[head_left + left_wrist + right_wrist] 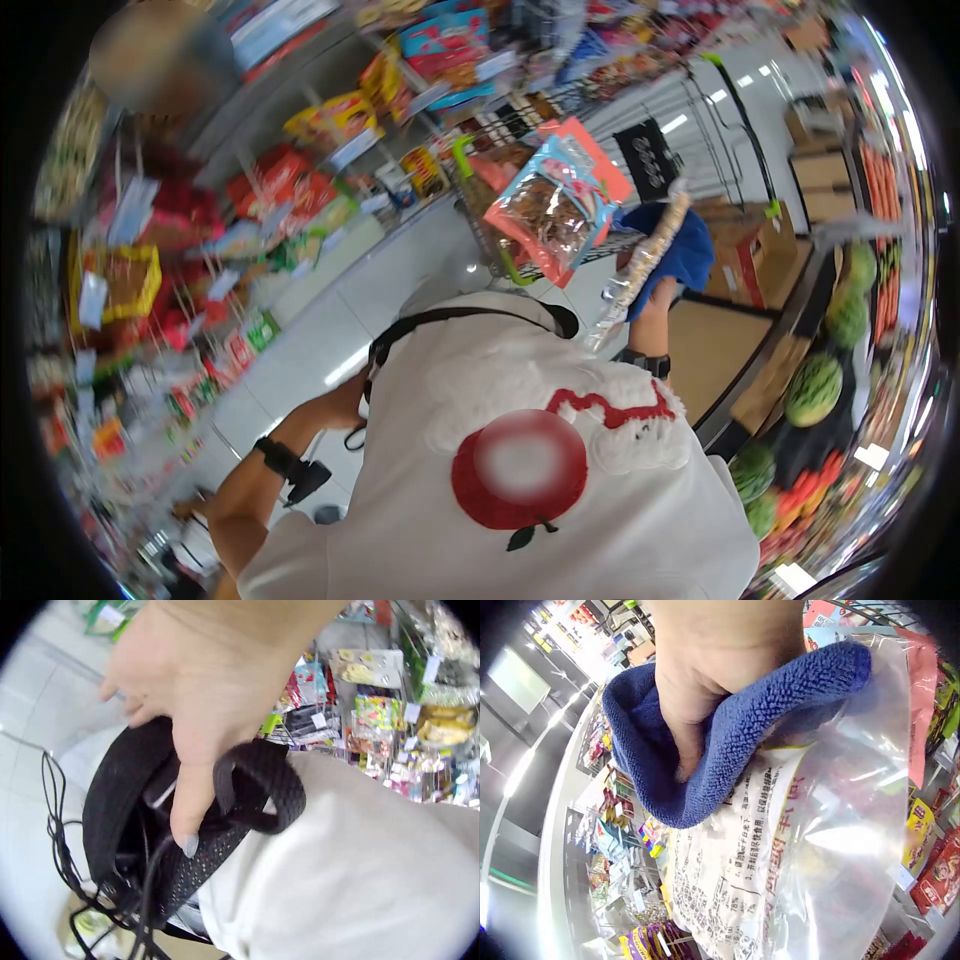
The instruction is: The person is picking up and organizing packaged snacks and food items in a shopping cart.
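My left hand [199,690] is at a black waist bag [120,802]; its straight thumb lies inside the opening and its other fingers are loosely bent above the rim. In the head view, the left hand [345,402] is beside the white shirt. My right hand [712,667] holds a blue cloth [735,735], its fingers partly hidden in the folds. Against the cloth hangs a clear printed food package [735,855]. From above, the right hand [654,300], the blue cloth [685,250] and the long package [650,255] appear beside the cart.
A shopping cart [745,110] holds a pink and blue snack bag [560,200]. Shelves of packaged snacks [280,185] run along the left. Cardboard boxes [745,260] and watermelons [813,390] stand at the right. Black cables [56,817] hang by the waist bag.
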`<state>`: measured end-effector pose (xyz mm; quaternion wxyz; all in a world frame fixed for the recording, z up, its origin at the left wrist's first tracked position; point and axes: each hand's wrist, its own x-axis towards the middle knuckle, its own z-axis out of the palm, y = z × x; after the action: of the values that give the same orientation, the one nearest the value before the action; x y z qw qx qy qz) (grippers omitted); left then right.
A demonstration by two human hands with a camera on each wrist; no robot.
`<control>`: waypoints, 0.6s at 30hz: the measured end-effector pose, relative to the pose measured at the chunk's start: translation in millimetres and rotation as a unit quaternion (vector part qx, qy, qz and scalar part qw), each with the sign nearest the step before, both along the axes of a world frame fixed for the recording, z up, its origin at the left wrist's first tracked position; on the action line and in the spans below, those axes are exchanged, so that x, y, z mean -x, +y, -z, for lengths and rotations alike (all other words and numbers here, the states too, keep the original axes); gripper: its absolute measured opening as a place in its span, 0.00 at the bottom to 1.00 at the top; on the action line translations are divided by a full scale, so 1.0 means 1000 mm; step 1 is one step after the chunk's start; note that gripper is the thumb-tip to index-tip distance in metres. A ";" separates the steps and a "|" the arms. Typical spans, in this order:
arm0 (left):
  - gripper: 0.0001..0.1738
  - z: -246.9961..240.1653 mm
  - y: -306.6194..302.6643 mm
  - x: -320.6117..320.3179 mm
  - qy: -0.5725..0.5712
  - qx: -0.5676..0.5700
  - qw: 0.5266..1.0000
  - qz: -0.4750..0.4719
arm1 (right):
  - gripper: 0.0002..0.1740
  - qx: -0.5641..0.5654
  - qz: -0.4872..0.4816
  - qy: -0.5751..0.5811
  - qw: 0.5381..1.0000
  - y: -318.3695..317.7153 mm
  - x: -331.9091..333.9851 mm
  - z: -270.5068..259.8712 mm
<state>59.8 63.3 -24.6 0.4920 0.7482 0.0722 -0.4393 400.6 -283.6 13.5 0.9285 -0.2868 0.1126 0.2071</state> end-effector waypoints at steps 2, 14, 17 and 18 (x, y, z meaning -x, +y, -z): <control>0.62 -0.008 -0.016 0.002 -0.072 -0.098 0.991 -0.050 | 0.14 -0.018 -0.034 0.009 0.999 0.009 -0.005 -0.003; 0.53 0.005 -0.058 0.056 -0.347 -0.155 0.899 -0.216 | 0.10 0.082 -0.090 0.022 0.992 0.071 -0.020 -0.015; 0.57 0.002 -0.053 0.053 -0.347 -0.160 0.898 -0.218 | 0.09 0.100 -0.144 -0.028 0.984 0.080 -0.019 -0.013; 0.56 0.000 -0.054 0.051 -0.340 -0.158 0.899 -0.224 | 0.10 0.102 -0.166 -0.022 0.981 0.078 -0.022 -0.011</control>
<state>9.2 9.1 -24.7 0.4469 0.8842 0.1346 -0.0187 422.1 -205.9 24.2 0.8494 -0.3991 0.0639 0.3393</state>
